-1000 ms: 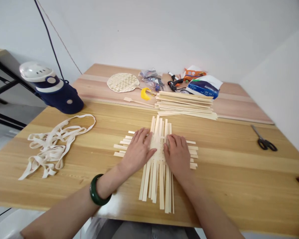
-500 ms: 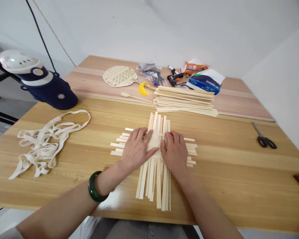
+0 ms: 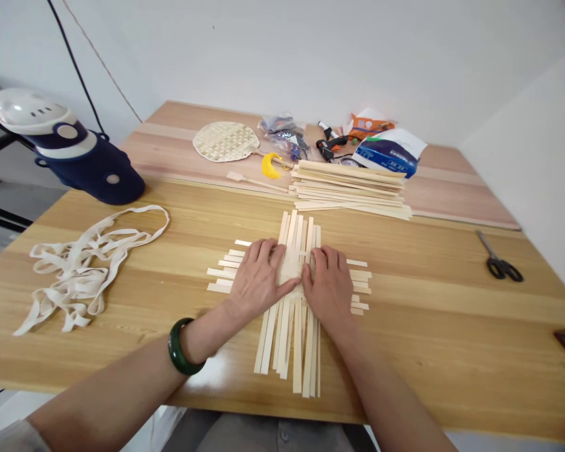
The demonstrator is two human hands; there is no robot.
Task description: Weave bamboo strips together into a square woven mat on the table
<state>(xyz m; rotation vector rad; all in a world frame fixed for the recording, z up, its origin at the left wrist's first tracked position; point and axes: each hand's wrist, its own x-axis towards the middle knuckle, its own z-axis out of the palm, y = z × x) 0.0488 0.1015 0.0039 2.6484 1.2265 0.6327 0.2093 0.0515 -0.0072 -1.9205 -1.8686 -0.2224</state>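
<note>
Pale bamboo strips point(image 3: 285, 326) lie crossed on the wooden table, woven together at the middle into a cross shape. My left hand point(image 3: 258, 274) rests on the left part of the weave, fingers laid over it and thumb stretched toward the centre. Opposite it, my right hand point(image 3: 330, 282) presses on the right part, fingers bent downward and thumb apart. Both hands are open on top of the strips, and they hide much of the woven middle. Strip ends stick out past both hands to the sides, and longer ones run toward me and away.
Behind the weave lies a pile of loose strips point(image 3: 351, 188). A round woven fan point(image 3: 226, 141), a yellow tassel point(image 3: 270, 166), a glue gun point(image 3: 330, 146) and a tissue pack point(image 3: 388, 154) lie farther back. Cream ribbon point(image 3: 117, 251) and a blue-white container point(image 3: 91, 166) are left; scissors point(image 3: 498, 263) right.
Both hands stay on the weave in nearly the same pose. The view has shifted very slightly; the strips look unchanged.
</note>
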